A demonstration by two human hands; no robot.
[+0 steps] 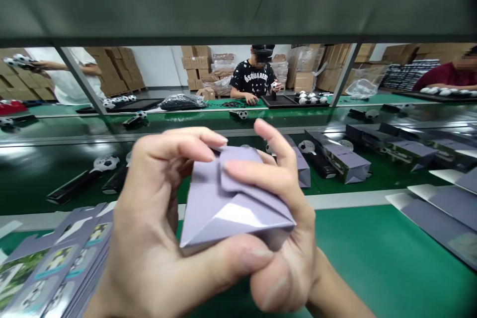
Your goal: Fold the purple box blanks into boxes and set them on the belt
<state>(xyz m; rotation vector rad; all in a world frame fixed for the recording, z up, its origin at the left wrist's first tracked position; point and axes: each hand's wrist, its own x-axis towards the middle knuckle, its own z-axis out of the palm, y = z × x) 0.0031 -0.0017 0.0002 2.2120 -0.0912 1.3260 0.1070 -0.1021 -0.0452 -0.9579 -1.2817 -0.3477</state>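
Observation:
A lilac cardboard box (208,203) is held up at the middle of the view, its folded end facing the camera. My left hand (156,223) wraps round its left side, with the thumb along the lower edge and fingertips at the top. On the right, my right hand (290,208) grips the box, one finger pressing on the end flap (242,156) and another finger raised. The flap overlaps the end panels. The inside of the box is hidden.
Flat printed cartons (63,263) lie at lower left, more lilac sheets (447,203) at right. Behind, black-handled football items (106,163) and lilac boxes (350,161) lie on a green surface. A person (257,77) sits opposite; an overhead shelf (223,0) spans the top.

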